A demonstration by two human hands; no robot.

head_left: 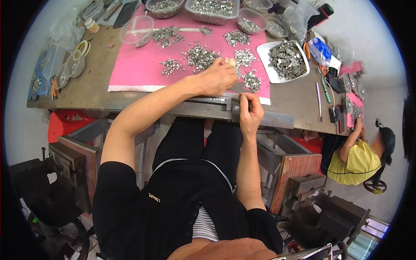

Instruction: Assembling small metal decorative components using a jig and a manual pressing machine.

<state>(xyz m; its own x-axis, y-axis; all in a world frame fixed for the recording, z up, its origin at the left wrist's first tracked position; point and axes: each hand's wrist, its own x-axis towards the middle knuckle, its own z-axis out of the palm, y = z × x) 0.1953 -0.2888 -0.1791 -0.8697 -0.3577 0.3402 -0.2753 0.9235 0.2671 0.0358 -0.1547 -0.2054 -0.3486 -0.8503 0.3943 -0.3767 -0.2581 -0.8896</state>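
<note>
My left hand (218, 79) reaches across the near part of the pink mat (130, 71). Its fingers are bent together beside a heap of small silvery metal pieces (201, 57); anything between the fingertips is hidden. Closer to me, my right hand (251, 116) is closed, thumb against fingers, at a long metal bar fixture (208, 106) along the table's front edge. What it pinches is too small to make out. Smaller piles of metal pieces (251, 81) lie to the right of my left hand.
A white tray (261, 56) of dark metal parts stands at the right. Clear tubs (212, 17) of metal pieces line the far side. Tweezers and a green-handled tool (324, 84) lie on the right. Another person in a yellow shirt (353, 167) works at far right.
</note>
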